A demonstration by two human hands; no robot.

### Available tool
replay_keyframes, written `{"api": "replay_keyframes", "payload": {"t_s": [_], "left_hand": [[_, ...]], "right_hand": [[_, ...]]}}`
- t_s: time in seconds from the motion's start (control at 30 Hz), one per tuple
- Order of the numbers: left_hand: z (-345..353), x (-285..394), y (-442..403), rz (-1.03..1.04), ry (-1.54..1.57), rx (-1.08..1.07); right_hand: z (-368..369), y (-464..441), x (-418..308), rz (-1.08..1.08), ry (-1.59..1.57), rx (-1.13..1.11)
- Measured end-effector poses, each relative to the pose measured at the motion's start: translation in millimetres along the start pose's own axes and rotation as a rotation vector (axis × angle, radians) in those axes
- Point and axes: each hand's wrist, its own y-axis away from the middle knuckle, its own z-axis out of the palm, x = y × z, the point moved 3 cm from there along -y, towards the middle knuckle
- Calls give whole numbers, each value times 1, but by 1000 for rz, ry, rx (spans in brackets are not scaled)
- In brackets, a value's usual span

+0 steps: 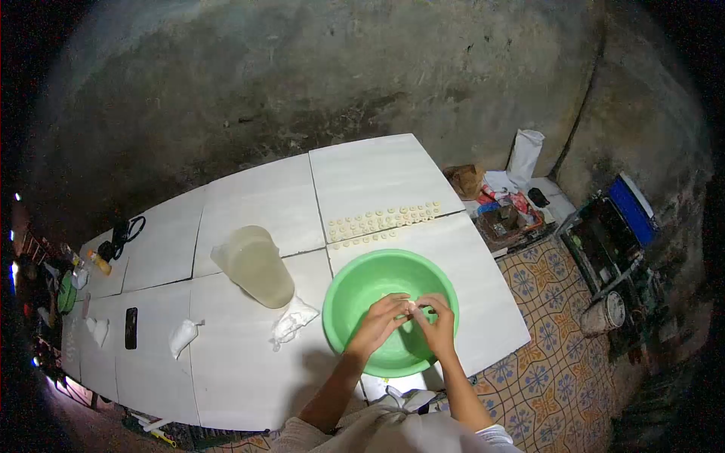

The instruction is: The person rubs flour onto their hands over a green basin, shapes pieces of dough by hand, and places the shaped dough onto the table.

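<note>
Over a green plastic basin (340, 302), my left hand (380, 320) and my right hand (436, 323) meet with fingertips pinched together. Between them is a small pale piece of dough (411, 306), mostly covered by the fingers. Behind the basin, several small ring-shaped dough pieces (370, 222) lie in rows on the white tabletop (377, 170). What lies at the bottom of the basin is partly hidden by my hands.
Left of the basin stand a translucent pitcher (260, 268) and a knotted plastic bag (293, 321). Farther left are another white bag (183, 337), a phone (131, 328) and a black cable (124, 235). Cluttered goods (502, 219) and a bucket (604, 315) sit beyond the table's right edge.
</note>
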Motion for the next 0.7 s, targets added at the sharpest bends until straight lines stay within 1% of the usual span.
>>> {"api": "replay_keyframes", "payload": {"t_s": [0.03, 0.13, 0.17, 0.33, 0.4, 0.43, 0.53, 0.57, 0.6, 0.67, 0.7], "left_hand": [[0, -1, 0, 3, 24, -4], [-2, -2, -1, 12, 63, -42], [-3, -4, -1, -7, 75, -39], [-6, -9, -6, -17, 136, -51], [-13, -13, -9, -11, 123, -68], [-16, -16, -11, -11, 127, -58], [-6, -5, -12, -23, 132, -30], [-4, -2, -12, 0, 90, -16], [-2, 0, -15, 22, 50, -3], [4, 7, -20, 59, 57, 13], [11, 14, -20, 75, -14, 36]], "right_hand": [[1, 0, 4, -43, 23, 13], [2, -1, 10, -40, 44, 21], [4, -2, 9, -84, 61, 56], [7, -2, 3, -55, 71, 89], [10, -4, 13, -11, -4, 48], [10, -6, 19, -29, 4, 45], [7, -12, 20, -8, -54, 25], [7, -16, 25, 47, -116, 22], [4, -19, 28, 45, -114, 23], [1, -28, 33, 125, -227, -33], [0, -33, 32, 123, -248, -36]]}}
